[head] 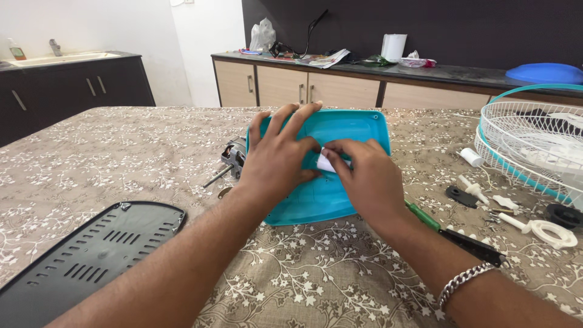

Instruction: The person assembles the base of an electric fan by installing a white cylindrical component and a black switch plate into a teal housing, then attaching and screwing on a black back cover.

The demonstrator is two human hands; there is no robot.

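Tabletop: hands (pixel 276 161) hide white part (pixel 325 164).

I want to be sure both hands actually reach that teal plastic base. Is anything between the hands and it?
Nothing visible. The left hand lies flat on the teal plastic base, and the right hand rests on it too, pinching a small white piece against its surface.

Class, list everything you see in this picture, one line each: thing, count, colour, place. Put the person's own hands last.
Tray-shaped plastic cover: one, turquoise, table centre, under both hands.
White piece: one, on the cover, between the fingers.
Motor: one, grey metal, left of the cover.
Vented panel: one, black, near left.
Screwdriver: one, green handle, right of the cover.
Fan grille: one, white with turquoise rim, far right.
Small parts: several, white and black, right.
Table: one, patterned brown cloth.
Left hand: on the cover.
Right hand: touching the white piece.
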